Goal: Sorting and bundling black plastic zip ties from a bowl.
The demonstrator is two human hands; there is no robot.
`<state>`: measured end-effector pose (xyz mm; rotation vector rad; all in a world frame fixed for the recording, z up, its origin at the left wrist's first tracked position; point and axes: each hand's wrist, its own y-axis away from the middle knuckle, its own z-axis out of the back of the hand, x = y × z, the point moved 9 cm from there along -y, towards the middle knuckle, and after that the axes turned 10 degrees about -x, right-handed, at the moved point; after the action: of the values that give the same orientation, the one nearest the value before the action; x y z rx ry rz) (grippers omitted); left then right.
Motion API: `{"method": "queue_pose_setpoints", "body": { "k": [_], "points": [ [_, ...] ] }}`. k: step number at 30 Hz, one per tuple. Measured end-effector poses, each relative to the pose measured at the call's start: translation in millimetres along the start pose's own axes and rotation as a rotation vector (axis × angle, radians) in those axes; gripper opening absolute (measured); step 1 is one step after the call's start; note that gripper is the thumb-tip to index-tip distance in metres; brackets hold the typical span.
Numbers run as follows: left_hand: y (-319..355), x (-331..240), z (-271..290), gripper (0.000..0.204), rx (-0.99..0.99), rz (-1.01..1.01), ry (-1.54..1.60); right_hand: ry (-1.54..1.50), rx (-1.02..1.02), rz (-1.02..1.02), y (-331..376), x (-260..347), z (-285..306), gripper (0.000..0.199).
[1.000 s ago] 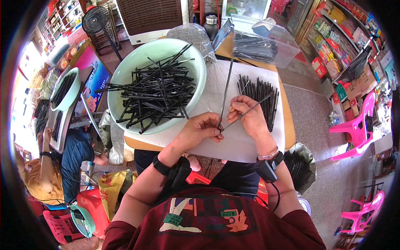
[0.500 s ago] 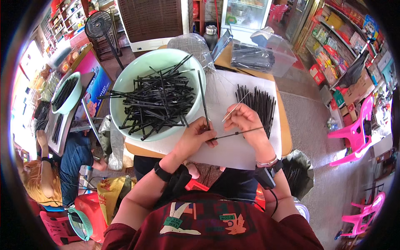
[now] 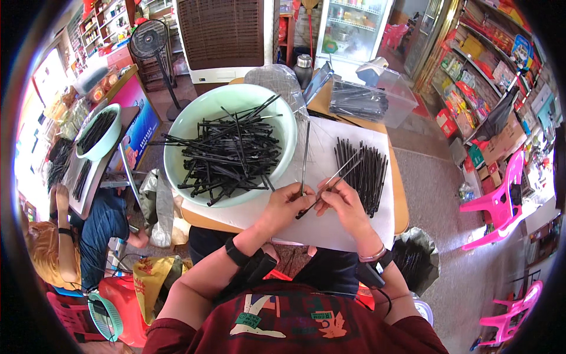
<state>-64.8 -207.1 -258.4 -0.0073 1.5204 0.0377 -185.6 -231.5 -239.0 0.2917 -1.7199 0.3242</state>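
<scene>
My left hand (image 3: 285, 206) is closed in a pinch around a slim black rod (image 3: 306, 154) that stands nearly upright. Close beside it, my right hand (image 3: 346, 206) pinches a thin silvery metal rod (image 3: 342, 171), which slants up to the right. A second black rod (image 3: 305, 210) runs slantwise between the two hands; fingers hide part of it, and which hand bears it is unclear. Left of the hands, a pale green basin (image 3: 171, 159) holds a tangled heap of black rods (image 3: 233, 153). Past my right hand lies a neat row of black rods (image 3: 364, 177).
White sheeting (image 3: 377, 227) covers the wooden table (image 3: 402, 206). At its far side are a clear plastic box (image 3: 404, 106) with black rods, a dark flask (image 3: 303, 74) and a propped tablet-like panel (image 3: 318, 81). A co-worker (image 3: 56, 248) sits at the left by another basin (image 3: 115, 135).
My hands have come together, the right one moving left and down. The second black rod, which pointed right, now slants up beside the metal rod. The view has shifted slightly.
</scene>
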Motion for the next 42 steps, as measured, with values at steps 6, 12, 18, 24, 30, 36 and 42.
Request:
{"method": "queue_pose_setpoints", "body": {
  "k": [6, 12, 18, 24, 30, 36, 42],
  "points": [
    [3, -5, 1, 0.012, -0.05, -0.124, 0.138, 0.001, -0.051, 0.008, 2, 11, 6, 0.017],
    [4, -6, -7, 0.008, -0.03, -0.131, 0.086, 0.028, -0.081, 0.09, 5, 24, 14, 0.018],
    [7, -16, -16, 0.018, 0.007, -0.167, 0.081, 0.131, -0.104, 0.118, 6, 26, 18, 0.012],
    [7, -12, -21, 0.023, 0.0, -0.144, 0.071, 0.38, -0.211, 0.147, 6, 25, 17, 0.007],
    [5, -20, -22, 0.014, -0.099, -0.329, -0.088, 0.523, -0.273, 0.273, -4, 12, 25, 0.017],
    [0, -16, -30, 0.025, -0.006, -0.243, -0.29, 0.372, -0.39, 0.182, -3, 29, 31, 0.021],
    [10, -36, -46, 0.027, 0.111, -0.339, -0.238, 0.822, -0.521, 0.312, -12, 61, 58, 0.036]
  ]
}}
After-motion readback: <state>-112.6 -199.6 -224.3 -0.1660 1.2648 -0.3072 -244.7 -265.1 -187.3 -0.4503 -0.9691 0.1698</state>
